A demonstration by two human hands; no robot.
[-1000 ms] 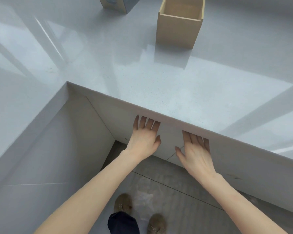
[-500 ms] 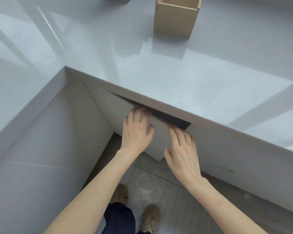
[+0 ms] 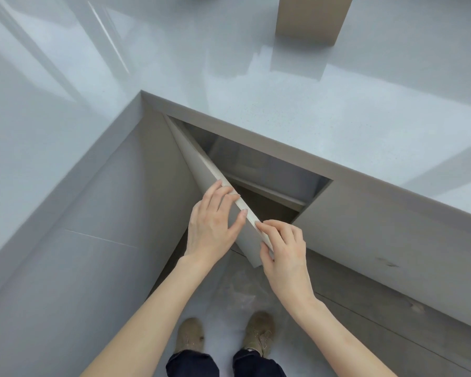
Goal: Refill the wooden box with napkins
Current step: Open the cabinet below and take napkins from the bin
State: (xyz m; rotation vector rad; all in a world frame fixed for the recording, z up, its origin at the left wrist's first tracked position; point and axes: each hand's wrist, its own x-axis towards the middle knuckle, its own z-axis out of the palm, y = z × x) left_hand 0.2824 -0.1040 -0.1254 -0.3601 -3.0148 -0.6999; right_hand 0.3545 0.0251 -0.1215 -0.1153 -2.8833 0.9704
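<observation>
- Standing at the far top edge of view, the wooden box (image 3: 312, 19) rests on the glossy grey countertop (image 3: 256, 85), cut off so only its lower walls show; whether anything is inside it cannot be told.
- It sits well apart from both hands, up across the counter and a little to their right, with bare countertop between.
- Below the counter's front edge, a grey cabinet door (image 3: 201, 170) stands swung open toward the person, hinged at its left, its pale thin edge running down to the hands.
- The left hand (image 3: 214, 227) lies against the door's outer face, fingers spread and curling over the edge, thumb tip pressed near it, a loose hold on the panel.
- The right hand (image 3: 284, 251) pinches the door's lower free edge, fingertips on the edge and thumb along the face.
- Behind the door the cabinet opening (image 3: 267, 172) is dim; a shelf (image 3: 272, 190) crosses it, and its contents are too dark to make out.
- Down on the floor, two tan shoes (image 3: 257, 331) and dark trouser cuffs show between the forearms.
</observation>
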